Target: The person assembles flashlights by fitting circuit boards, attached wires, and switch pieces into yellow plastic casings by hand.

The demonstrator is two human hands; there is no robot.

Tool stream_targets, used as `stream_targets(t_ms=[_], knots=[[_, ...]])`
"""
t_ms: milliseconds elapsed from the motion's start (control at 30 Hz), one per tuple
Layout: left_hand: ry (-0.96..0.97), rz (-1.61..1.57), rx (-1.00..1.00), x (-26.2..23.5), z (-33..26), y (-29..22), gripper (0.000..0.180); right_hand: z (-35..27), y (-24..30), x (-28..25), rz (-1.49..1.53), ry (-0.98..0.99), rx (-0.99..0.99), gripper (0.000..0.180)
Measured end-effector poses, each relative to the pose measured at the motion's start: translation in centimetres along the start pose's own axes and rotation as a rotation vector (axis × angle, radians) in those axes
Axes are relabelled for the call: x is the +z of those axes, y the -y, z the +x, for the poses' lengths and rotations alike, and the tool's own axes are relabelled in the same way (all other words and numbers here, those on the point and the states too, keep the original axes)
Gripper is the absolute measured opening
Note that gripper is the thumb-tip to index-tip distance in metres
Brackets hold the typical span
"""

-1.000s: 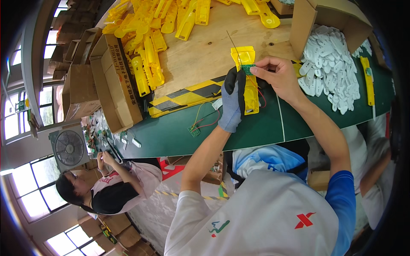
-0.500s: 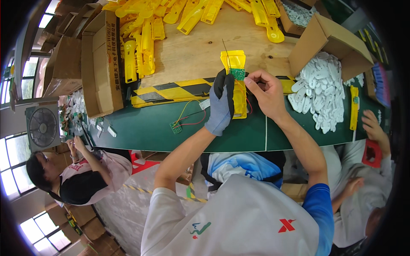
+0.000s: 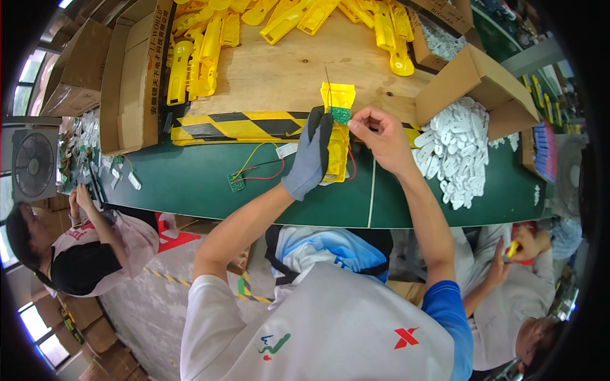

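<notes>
Gloved left hand point(image 3: 309, 162) grips yellow housing point(image 3: 336, 136) — brown carton point(image 3: 475, 79) right.

Head view, single wide fisheye worn on the person's head, looking steeply down and forward over the white shirt point(image 3: 330, 330) to the green bench point(image 3: 190, 184). Both forearms enter from the lower edge; the gloved left hand point(image 3: 309, 159) and bare right hand point(image 3: 375, 133) sit close, near centre. Far edge: wooden board point(image 3: 267, 76). Straight edges bend toward the dark rim. No second view shares the scene.
</notes>
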State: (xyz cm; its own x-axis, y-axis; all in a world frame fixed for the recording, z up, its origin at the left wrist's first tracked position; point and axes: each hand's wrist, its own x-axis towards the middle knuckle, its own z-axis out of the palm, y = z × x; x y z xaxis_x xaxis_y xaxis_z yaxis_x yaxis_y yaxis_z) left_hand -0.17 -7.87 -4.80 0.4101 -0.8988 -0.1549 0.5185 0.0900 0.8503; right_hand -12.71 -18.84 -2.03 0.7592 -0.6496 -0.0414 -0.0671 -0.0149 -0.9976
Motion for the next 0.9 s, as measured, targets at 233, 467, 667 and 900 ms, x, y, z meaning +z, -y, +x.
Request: stream_targets(t_ms=[233,467,667,900], knots=[[0.041,0.092,-0.131,-0.2,0.0,-1.4,0.023,-0.1,-0.1,-0.1,0.017,0.074,0.043,0.011],[-0.049,0.293,-0.01,-1.8,0.2,1.4,0.045,-0.6,-1.4,-0.4,-0.067,0.068,-0.027,0.013],[0.023,0.097,-0.063,0.2,-0.4,-1.1,0.021,-7.2,5.7,-3.1,-0.509,-0.429,-0.172,0.018],[0.077,0.171,-0.022,0.7,0.4,-0.8,0.025,-11.5,1.9,-6.0,-1.037,-0.572,0.124,0.018]])
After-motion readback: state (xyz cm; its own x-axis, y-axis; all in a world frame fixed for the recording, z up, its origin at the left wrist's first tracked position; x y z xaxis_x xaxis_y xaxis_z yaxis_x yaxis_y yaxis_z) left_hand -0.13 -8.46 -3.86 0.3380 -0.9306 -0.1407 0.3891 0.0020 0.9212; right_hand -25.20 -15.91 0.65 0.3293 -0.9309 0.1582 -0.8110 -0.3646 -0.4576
